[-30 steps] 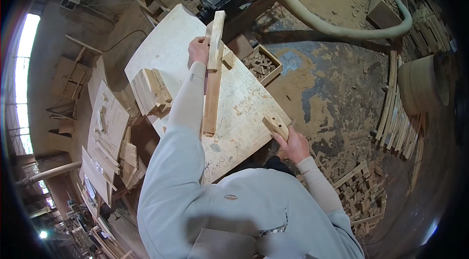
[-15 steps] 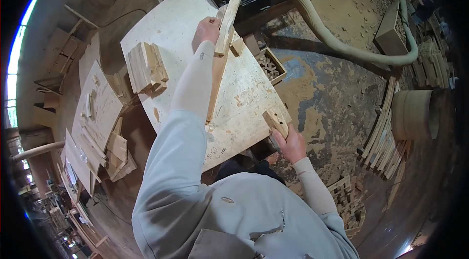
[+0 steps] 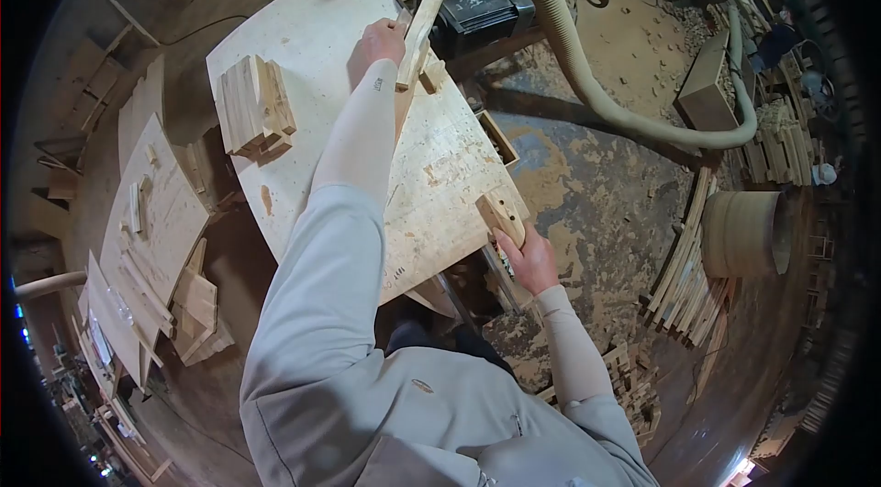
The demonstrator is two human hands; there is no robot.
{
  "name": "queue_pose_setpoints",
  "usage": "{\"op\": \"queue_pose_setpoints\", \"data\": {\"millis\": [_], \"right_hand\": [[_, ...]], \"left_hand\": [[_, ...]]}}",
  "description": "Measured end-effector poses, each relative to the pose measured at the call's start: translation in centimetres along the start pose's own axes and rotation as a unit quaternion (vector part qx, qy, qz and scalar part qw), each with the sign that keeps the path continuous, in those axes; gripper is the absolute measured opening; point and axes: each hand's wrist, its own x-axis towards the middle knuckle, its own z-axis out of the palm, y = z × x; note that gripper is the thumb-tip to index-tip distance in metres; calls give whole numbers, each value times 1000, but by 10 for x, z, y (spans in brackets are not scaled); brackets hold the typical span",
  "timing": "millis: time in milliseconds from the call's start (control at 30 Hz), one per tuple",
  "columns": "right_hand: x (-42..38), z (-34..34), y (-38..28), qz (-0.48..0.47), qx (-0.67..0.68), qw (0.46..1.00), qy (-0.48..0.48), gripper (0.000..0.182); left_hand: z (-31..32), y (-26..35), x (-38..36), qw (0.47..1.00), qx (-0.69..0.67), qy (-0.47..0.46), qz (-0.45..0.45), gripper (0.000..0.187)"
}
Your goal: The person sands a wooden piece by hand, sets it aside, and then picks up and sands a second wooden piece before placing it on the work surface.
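Note:
My right hand [image 3: 532,259] grips a wooden block [image 3: 501,215] with dark holes in its face, at the near right corner of the pale plywood table [image 3: 440,230]. Farther off, my left hand [image 3: 382,40] is closed beside an upright-looking wooden bar [image 3: 424,28] at the table's far side. Its fingertips are partly hidden, so what they hold cannot be made out. A small wood block [image 3: 431,77] sits against the bar. To the left of my left arm, several wooden blocks lie together in a stack [image 3: 252,111] on the tabletop.
A black motor [image 3: 482,8] stands past the table's far edge, with a thick ribbed hose [image 3: 574,74] curving right. Wood strips [image 3: 693,290] lie on the floor beside a round drum [image 3: 745,232]. Boards [image 3: 151,221] lie at left. An open box [image 3: 498,138] adjoins the table.
The view has shifted, so the table and surroundings sit farther left. My right hand still holds the block by the table corner. My left hand remains beside the bar.

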Motion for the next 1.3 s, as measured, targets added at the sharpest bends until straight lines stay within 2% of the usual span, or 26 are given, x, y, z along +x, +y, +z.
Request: {"op": "queue_pose_setpoints", "data": {"millis": [100, 367, 467, 500, 600, 667, 800, 867, 900, 967, 1000, 1067, 1100, 1167, 1233, 1300], "right_hand": [[-3, -1, 1, 15, 14, 1000, -6, 64], [-4, -10, -11, 39, 23, 999, -12, 59], [-6, -17, -23, 58, 16, 998, -25, 57], [-5, -19, -25, 60, 12, 998, -28, 56], [-5, -24, -27, 53, 5, 998, -28, 55], [-3, -27, -28, 58, 0, 998, -34, 54], [-4, -33, -39, 51, -4, 998, -25, 53], [-4, -35, -41, 59, -11, 998, -27, 53], [-5, -35, -43, 69, -17, 997, -26, 53], [-4, -39, -45, 79, -27, 996, -37, 53], [-4, -41, -48, 87, -42, 994, -43, 53], [-4, -46, -57, 92, -33, 995, -37, 52], [-4, -47, -60, 92, -30, 995, -31, 51], [-10, -45, -58, 94, -51, 994, -13, 50], [-10, -42, -49, -30, -102, 981, 165, 49], [2, -45, -54, -76, -87, 976, 184, 50]], "left_hand": [[15, -10, 9, 999, 1, 20, 27, 27], [-20, 16, -20, 999, 11, -34, -25, 33], [28, -36, 20, 999, 33, -29, 28, 43], [27, -37, 22, 999, 33, -30, 27, 43], [21, -42, 19, 998, 5, -58, 39, 45], [17, -40, 17, 991, -117, -69, 19, 44], [10, -48, 22, 979, -174, -106, -21, 46], [1, -47, 19, 935, -312, -120, -119, 42], [-3, -52, 22, 936, -308, -120, -122, 42], [-14, -63, 26, 874, -406, -188, -189, 40], [-19, -62, 25, 876, -400, -192, -189, 40], [-34, -53, 16, 837, -458, -198, -224, 34], [-41, -48, 13, 838, -453, -204, -226, 34], [-52, -39, 2, 796, -517, -215, -229, 31], [-60, -39, -6, 791, -507, -255, -227, 30], [-67, -32, -24, 783, -497, -296, -228, 30]]}}
